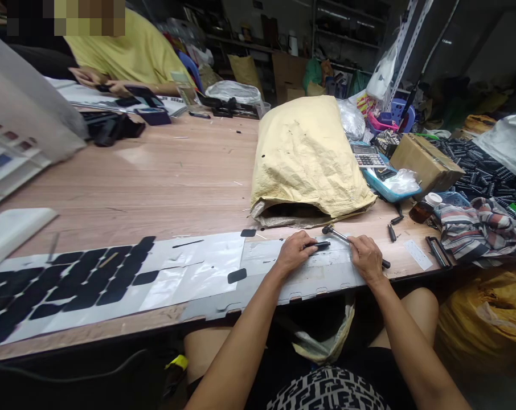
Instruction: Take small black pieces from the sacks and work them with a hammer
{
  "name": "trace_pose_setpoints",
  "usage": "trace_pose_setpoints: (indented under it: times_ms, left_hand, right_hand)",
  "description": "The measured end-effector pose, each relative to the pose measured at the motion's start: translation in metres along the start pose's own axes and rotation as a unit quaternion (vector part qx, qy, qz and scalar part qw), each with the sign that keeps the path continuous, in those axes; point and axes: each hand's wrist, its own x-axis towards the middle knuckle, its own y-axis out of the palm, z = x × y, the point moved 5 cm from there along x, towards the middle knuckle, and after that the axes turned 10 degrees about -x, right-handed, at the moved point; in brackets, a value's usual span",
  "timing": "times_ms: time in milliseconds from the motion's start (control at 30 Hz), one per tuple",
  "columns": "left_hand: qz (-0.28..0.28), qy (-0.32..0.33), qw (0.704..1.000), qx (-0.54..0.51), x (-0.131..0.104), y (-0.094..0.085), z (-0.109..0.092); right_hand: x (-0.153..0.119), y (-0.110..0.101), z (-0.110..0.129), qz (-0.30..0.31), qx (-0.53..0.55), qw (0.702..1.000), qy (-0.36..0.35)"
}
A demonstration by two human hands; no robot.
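The left hand's (295, 250) fingers grip a small black part (320, 246), which juts from their tips above the surface (189, 176). The right hand's (367, 257) fingers clasp a ratchet-like tool (340, 234).

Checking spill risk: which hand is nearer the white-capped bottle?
Right. The right hand is to the left of the bottle, nearer the person; the left hand is farther left.

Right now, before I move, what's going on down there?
The left hand holds a short black piece over the table edge. The right hand grips a small hammer, its head close to the piece. A yellow sack lies just beyond, and a person in yellow sits across the table.
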Motion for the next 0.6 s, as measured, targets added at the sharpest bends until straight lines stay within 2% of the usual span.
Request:
trace_pose_setpoints:
  times_ms: [167,300,367,467,600]
  left_hand:
    - [0.022,0.010,1.000,0.015,-0.002,0.000,-0.004]
    - [0.039,0.005,0.999,0.010,-0.003,-0.001,-0.006]
    - [0.068,-0.006,0.998,-0.001,-0.007,-0.003,-0.008]
    - [0.142,0.001,0.989,-0.046,-0.028,-0.004,-0.018]
    - [0.224,0.009,0.973,-0.047,-0.074,0.002,-0.038]
  right_hand:
    - [0.005,0.012,-0.002,0.007,-0.054,0.999,0.001]
    - [0.003,0.012,-0.001,0.006,-0.061,0.998,-0.002]
    - [0.002,0.012,-0.001,0.006,-0.061,0.998,-0.001]
    - [0.002,0.012,-0.001,0.009,-0.063,0.998,0.000]
    - [0.002,0.013,-0.001,0.014,-0.065,0.998,0.002]
